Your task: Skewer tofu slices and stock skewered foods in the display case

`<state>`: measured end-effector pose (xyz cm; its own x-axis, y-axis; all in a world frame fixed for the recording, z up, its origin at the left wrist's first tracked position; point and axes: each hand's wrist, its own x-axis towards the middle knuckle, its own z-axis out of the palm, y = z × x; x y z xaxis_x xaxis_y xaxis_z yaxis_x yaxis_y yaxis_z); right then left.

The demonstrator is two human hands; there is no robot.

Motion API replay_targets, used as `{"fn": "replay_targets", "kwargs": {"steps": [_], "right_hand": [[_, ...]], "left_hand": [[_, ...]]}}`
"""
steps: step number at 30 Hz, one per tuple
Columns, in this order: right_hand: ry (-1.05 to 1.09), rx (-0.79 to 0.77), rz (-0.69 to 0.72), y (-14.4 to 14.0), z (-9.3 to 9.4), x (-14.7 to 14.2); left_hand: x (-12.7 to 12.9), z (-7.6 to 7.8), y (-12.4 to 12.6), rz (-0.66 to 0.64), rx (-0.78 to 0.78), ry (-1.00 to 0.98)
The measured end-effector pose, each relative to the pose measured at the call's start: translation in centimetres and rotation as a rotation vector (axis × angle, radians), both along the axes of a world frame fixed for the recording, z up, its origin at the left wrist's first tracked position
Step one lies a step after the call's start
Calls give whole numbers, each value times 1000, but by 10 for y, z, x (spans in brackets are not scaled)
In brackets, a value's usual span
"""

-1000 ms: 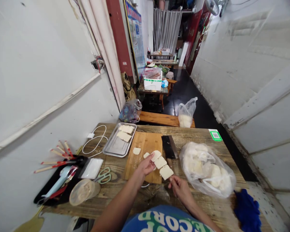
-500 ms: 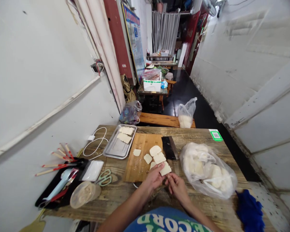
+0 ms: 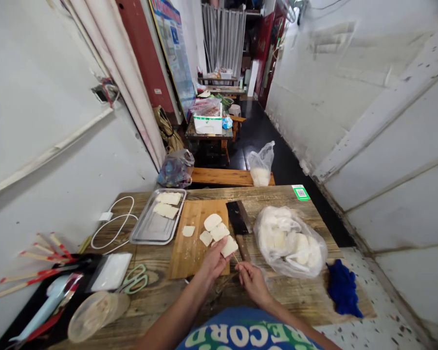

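Note:
My left hand is closed on a white bun slice at the near right edge of the wooden cutting board. Between the fingertips of my right hand is a thin wooden skewer, its tip at the slice's edge. How deep it goes in is hidden. Beyond my left hand, more slices lie close together, and one small piece sits apart on the left. A cleaver rests along the board's right side, its wooden handle towards me.
A metal tray with skewered slices stands left of the board. To the right are a plastic bag of white buns and a blue cloth. Scissors, a plastic tub and a white cable occupy the left side.
My view has swung to the right, so everything appears shifted left. My right hand has drawn slightly away from the slice, and the skewer between them now shows.

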<state>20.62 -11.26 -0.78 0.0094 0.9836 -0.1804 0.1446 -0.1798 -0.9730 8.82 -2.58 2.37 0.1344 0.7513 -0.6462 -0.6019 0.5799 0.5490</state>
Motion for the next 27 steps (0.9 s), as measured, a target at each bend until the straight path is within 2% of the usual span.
{"fn": "replay_targets", "kwargs": {"steps": [4, 11, 18, 21, 27], "right_hand": [[-21, 1, -11, 0, 2, -1], [-65, 30, -38, 6, 9, 1], [-35, -1, -8, -2, 3, 2], [-8, -2, 26, -5, 2, 1], [-7, -8, 55, -4, 4, -1]], "left_hand": [[3, 2, -1, -13, -16, 13], [15, 0, -14, -114, -9, -23], [0, 6, 7, 8, -26, -51], [-7, 9, 18, 105, -14, -74], [-14, 6, 26, 216, 21, -94]]}}
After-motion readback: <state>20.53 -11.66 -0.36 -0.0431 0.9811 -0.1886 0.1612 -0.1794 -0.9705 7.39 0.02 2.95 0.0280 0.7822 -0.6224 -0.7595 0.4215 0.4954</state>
